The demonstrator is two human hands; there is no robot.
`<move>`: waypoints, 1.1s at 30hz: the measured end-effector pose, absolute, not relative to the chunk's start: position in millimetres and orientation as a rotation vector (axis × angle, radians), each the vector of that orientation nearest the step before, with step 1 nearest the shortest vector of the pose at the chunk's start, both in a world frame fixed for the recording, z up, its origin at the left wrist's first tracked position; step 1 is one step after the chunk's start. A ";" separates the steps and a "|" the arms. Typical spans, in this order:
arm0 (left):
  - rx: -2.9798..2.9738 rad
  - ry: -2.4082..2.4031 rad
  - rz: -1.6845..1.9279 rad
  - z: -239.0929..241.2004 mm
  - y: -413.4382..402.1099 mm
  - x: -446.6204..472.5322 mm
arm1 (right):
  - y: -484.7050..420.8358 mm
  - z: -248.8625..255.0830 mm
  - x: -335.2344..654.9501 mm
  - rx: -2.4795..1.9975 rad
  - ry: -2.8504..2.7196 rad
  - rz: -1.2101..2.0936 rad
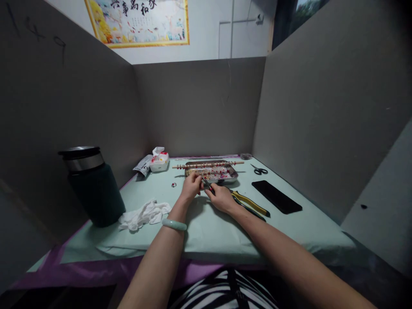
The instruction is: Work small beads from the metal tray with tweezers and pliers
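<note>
My left hand (192, 185), a pale green bangle on its wrist, is closed in a pinch in front of the bead tray; whatever is between the fingertips is too small to make out. My right hand (222, 198) is wrapped round slim pointed pliers (207, 182) with dark and red parts, their tip touching or very near my left fingers. Behind both hands stands a metal tray (234, 178) of small red, clear and gold-coloured beads. Across it lies a thin wooden stick (196, 166) hung with small red beaded pieces. Yellow-and-black pliers (249, 201) show beside my right hand, their head hidden.
A dark phone (276, 196) and scissors (259, 170) lie to the right. On the left are a dark green flask (96, 189), crumpled white gloves or cloth (144, 214), a white packet (159, 161) and a small beaded ring (174, 185). Grey partitions (199, 107) enclose the table.
</note>
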State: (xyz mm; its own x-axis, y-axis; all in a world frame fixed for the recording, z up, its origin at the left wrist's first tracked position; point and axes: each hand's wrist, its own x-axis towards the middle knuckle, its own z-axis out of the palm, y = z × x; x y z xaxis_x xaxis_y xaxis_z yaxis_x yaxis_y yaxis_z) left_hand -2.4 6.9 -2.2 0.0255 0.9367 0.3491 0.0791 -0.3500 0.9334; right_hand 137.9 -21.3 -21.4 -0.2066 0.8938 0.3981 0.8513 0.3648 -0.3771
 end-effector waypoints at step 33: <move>1.486 1.044 1.575 -6.6 9.9 6.2 | -22.6 -24.4 127.7 -1.517 -2.043 0.084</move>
